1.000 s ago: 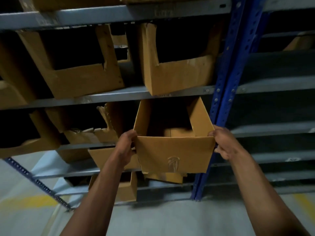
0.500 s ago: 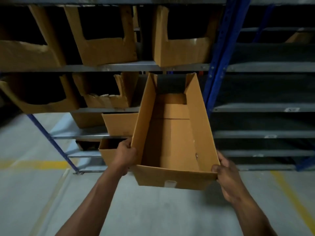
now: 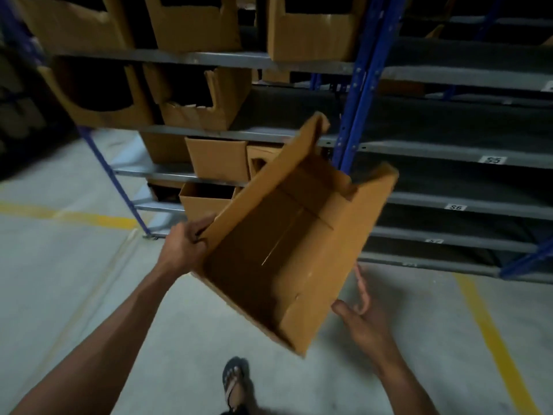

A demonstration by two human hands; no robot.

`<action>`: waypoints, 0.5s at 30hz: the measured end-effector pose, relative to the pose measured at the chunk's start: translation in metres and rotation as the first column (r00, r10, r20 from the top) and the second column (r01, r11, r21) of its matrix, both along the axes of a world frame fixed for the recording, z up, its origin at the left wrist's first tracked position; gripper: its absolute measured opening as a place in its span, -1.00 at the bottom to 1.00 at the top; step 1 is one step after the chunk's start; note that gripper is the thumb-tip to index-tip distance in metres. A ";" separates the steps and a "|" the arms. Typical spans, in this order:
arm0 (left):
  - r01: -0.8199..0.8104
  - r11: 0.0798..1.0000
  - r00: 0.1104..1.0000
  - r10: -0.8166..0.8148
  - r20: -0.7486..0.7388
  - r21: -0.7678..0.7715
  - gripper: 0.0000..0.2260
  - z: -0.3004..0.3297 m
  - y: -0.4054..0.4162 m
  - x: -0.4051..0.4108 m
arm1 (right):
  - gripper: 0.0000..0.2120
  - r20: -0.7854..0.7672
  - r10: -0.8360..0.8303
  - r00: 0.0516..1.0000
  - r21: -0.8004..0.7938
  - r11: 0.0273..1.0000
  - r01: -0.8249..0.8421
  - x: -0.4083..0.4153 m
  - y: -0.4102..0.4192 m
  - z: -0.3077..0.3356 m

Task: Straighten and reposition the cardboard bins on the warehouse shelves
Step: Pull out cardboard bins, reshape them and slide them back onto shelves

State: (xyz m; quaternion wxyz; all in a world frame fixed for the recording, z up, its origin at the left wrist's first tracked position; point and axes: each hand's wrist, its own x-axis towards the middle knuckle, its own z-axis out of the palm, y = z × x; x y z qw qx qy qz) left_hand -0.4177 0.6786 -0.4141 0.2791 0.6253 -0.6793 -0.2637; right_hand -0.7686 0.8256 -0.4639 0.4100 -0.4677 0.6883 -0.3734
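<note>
Left hand grips the near left corner of an empty cardboard box, fingers curled over its side wall. Right hand is spread open under the box's near right corner, palm up, fingers straight though blurred; whether it touches the cardboard cannot be told. The box hangs tilted in the air above the concrete floor, clear of the shelves, its open top facing the camera. Grey shelves on blue posts fill the far side. On the far left, cut-front bins sit in rows on the upper shelves, smaller boxes on the lower ones. Small labels mark the right-hand shelf edges. Yellow lines cross the floor, and a sandalled foot shows at the near edge.
</note>
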 end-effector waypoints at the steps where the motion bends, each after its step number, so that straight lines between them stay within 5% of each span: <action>1: 0.032 0.999 0.998 -0.031 0.058 -0.017 -0.34 0.007 0.006 0.000 | -0.08 -0.100 0.021 0.995 -0.049 0.998 -0.026 -0.006 0.006 0.005; 4: 0.147 0.988 0.962 -0.132 0.239 -0.046 -0.42 0.037 0.023 -0.010 | -0.13 -0.404 0.091 0.910 -0.169 0.970 -0.173 -0.012 0.007 0.034; 9: 0.320 0.947 0.840 -0.273 0.468 -0.022 -0.57 0.049 0.040 -0.030 | -0.08 -0.743 0.231 0.628 -0.127 0.873 -0.471 0.017 -0.006 0.056; 11: 0.371 0.929 0.827 -0.330 0.454 0.000 -0.63 0.050 0.043 -0.028 | -0.06 -0.795 0.282 0.537 -0.025 0.869 -0.493 0.028 -0.010 0.050; 15: 0.448 0.890 0.772 -0.431 0.467 0.082 -0.71 0.061 0.051 -0.014 | -0.31 -0.749 0.398 0.530 0.099 0.858 -0.505 0.042 -0.008 0.035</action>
